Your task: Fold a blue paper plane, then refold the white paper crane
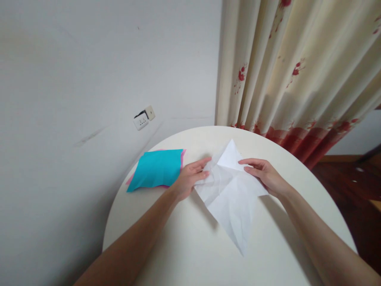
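White sheet (233,198), creased and pinched at opposite edges by your left hand (190,176) and right hand (270,177) over the table (181,246), should handle as light, limp and easily torn, best held gently near its corners.

One left hand (190,175) and one right hand (270,177) make two | one piece of white paper (235,196) shows | at least one blue sheet (157,169) and one pink sheet (182,159) appear, exact number hidden | one table (181,246) stands | one socket (141,122), one beige plate (150,113) line up | one curtain (275,79) hangs
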Available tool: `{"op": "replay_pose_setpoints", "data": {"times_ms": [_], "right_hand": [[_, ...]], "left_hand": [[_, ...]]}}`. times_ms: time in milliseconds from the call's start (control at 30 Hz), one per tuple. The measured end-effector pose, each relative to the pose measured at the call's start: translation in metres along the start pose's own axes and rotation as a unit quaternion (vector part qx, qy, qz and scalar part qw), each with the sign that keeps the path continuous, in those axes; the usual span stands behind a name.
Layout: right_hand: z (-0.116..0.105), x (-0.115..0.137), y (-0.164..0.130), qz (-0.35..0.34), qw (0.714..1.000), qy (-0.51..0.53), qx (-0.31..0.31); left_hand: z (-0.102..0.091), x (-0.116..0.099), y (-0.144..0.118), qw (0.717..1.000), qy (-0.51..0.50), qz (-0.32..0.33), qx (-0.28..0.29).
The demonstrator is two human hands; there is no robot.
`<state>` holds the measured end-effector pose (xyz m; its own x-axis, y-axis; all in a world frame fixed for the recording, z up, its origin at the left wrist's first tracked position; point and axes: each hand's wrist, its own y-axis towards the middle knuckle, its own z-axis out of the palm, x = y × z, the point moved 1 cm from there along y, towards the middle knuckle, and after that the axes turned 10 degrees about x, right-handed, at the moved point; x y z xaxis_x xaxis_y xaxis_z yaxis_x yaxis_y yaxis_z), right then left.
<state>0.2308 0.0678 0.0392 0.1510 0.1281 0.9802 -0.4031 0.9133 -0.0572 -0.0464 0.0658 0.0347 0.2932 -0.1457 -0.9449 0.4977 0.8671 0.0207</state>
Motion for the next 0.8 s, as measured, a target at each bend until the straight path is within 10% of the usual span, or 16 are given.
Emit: {"op": "replay_pose_setpoints", "data": {"times_ms": [367,467,600,800], "right_hand": [[-0.004,0.001,0.004,-0.058,0.996,-0.065,-0.011],[-0.012,0.002,0.010,-0.108,0.982,-0.065,-0.141],[-0.021,-0.006,0.014,-0.004,0.939,-0.040,-0.342],[0.013,-0.011,0.011,0.146,0.967,-0.033,-0.207]], "left_hand": [[-0.004,-0.002,-0.002,0.996,0.083,0.019,0.013],[-0.006,-0.001,0.000,0.993,0.101,0.063,-0.008],[-0.010,0.000,0.003,0.978,0.138,0.144,-0.052],[-0.015,0.002,0.007,0.948,0.212,0.205,-0.118]]}}
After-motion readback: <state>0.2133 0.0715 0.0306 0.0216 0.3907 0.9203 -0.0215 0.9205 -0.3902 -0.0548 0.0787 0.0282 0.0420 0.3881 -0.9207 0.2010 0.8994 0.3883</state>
